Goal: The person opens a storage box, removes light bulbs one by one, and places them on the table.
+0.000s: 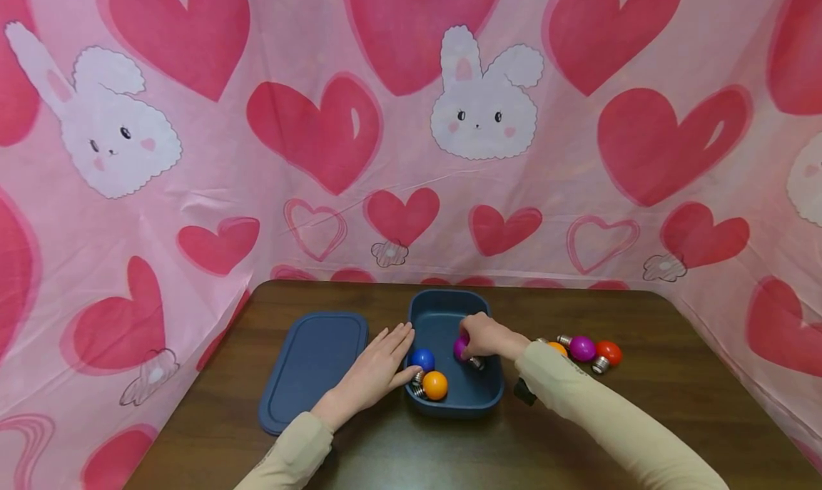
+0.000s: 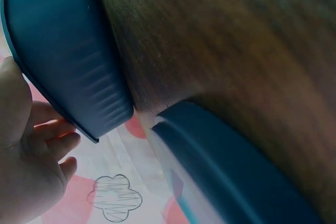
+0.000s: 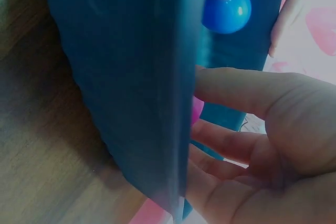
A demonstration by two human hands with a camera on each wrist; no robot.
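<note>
A dark blue rectangular box point(image 1: 456, 409) stands uncovered on the table. My right hand point(image 1: 489, 335) reaches over its right wall and pinches a purple light bulb point(image 1: 460, 346), whose metal base points towards the front right. In the right wrist view, the box wall hides most of that purple bulb point(image 3: 197, 109). Along the box's left side lies my left hand point(image 1: 379, 367), fingers straight and touching the rim. Inside, near the front left corner, are a blue bulb point(image 1: 422, 359) and an orange bulb point(image 1: 435, 386).
Left of the box lies a flat dark blue lid point(image 1: 315, 369). On the table to the right sit a purple bulb point(image 1: 583, 348), a red bulb point(image 1: 609, 352) and an orange bulb point(image 1: 558, 348), partly hidden by the right sleeve. A patterned pink cloth point(image 1: 411, 169) hangs behind the table.
</note>
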